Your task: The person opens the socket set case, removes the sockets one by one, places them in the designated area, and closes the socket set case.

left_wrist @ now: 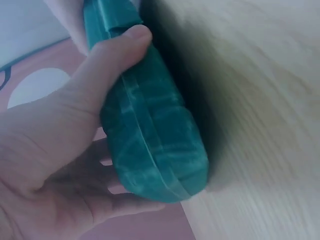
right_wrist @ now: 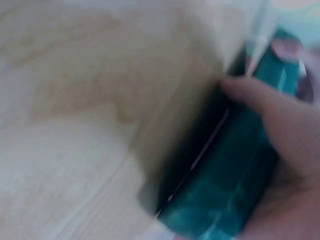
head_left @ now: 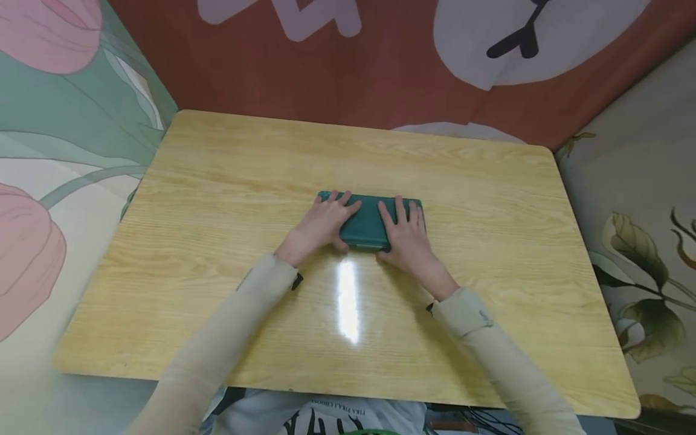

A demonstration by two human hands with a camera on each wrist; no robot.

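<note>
A flat teal case with rounded corners lies in the middle of the wooden table. My left hand grips its left end, fingers over the top and thumb on the near edge. In the left wrist view the thumb curls against the case with fingers beneath. My right hand holds the right end the same way. The right wrist view is blurred but shows the case with my thumb pressed on its side.
The table is a light wood-grain board with a bright glare patch near me. Fabric walls with floral and red patterns enclose it on the left, back and right.
</note>
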